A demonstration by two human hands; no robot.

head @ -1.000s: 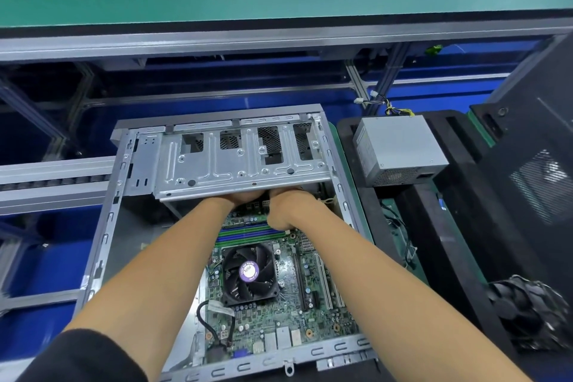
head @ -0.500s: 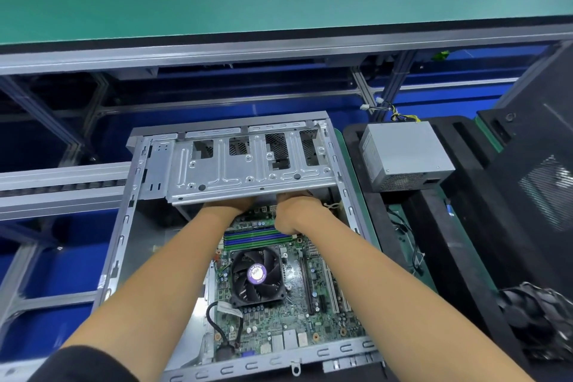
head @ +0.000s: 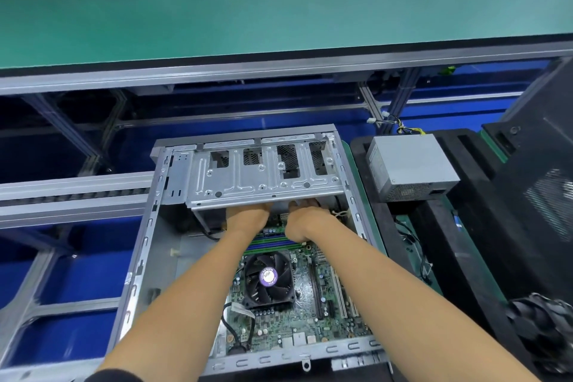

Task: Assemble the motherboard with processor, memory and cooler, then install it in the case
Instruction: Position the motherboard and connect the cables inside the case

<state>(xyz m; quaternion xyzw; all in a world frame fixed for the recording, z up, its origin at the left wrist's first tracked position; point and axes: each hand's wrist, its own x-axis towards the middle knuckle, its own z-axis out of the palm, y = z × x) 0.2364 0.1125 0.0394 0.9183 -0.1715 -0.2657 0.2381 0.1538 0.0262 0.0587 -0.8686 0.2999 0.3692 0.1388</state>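
Observation:
The green motherboard (head: 310,316) lies inside the open grey metal case (head: 145,245). A black cooler fan (head: 269,281) with a purple label sits on the board, and memory sticks (head: 273,246) stand in the slots just beyond it. Both my arms reach into the case. My left hand (head: 248,215) and my right hand (head: 305,220) lie at the far edge of the board, under the silver drive cage (head: 263,177). The cage hides the fingers of both hands, so whether they hold anything does not show.
A grey power supply (head: 409,166) with loose cables sits on black foam to the right of the case. A black side panel (head: 533,183) leans at the far right, and a black fan (head: 545,329) lies at the lower right. A green conveyor (head: 279,9) runs behind.
The view has tilted up and shifted, so the case sits lower and further right in frame. Both hands stay under the drive cage at the board's far edge.

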